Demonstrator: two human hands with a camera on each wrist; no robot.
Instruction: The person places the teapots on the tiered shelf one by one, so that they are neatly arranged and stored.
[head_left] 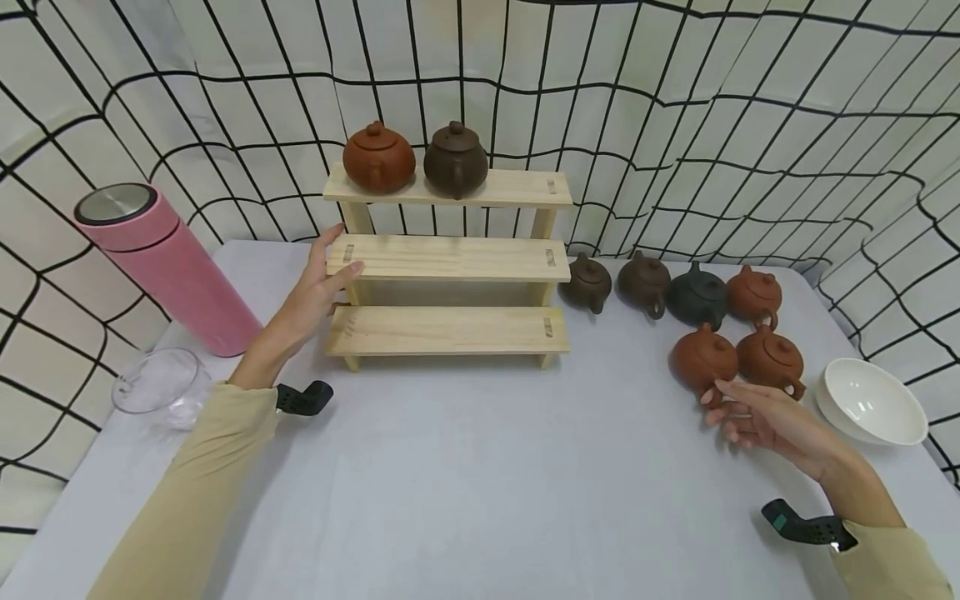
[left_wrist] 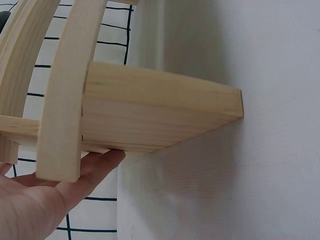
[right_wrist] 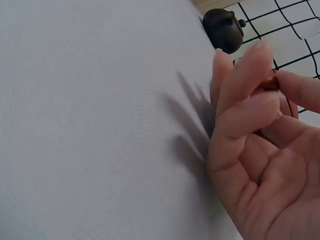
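My left hand (head_left: 303, 292) grips the left end of a three-tier wooden stand (head_left: 450, 258), with its thumb on top of the middle shelf. The left wrist view shows fingers (left_wrist: 102, 170) against the wood's underside. At the right, my right hand (head_left: 780, 429) has thumb and curled fingers at the handle of a reddish-brown clay teapot (head_left: 701, 358). In the right wrist view, fingers (right_wrist: 245, 75) hide most of that pot. On the top shelf sit an orange-brown teapot (head_left: 378, 158) and a dark brown teapot (head_left: 455, 162).
More teapots stand right of the stand: two dark brown, including one (head_left: 643, 282), a dark green one (head_left: 697, 296) and two reddish ones, including one (head_left: 771, 358). A white bowl (head_left: 870, 404), pink bottle (head_left: 176, 271) and clear glass vessel (head_left: 161, 383) flank them. Black wire mesh (head_left: 461, 83) borders the table.
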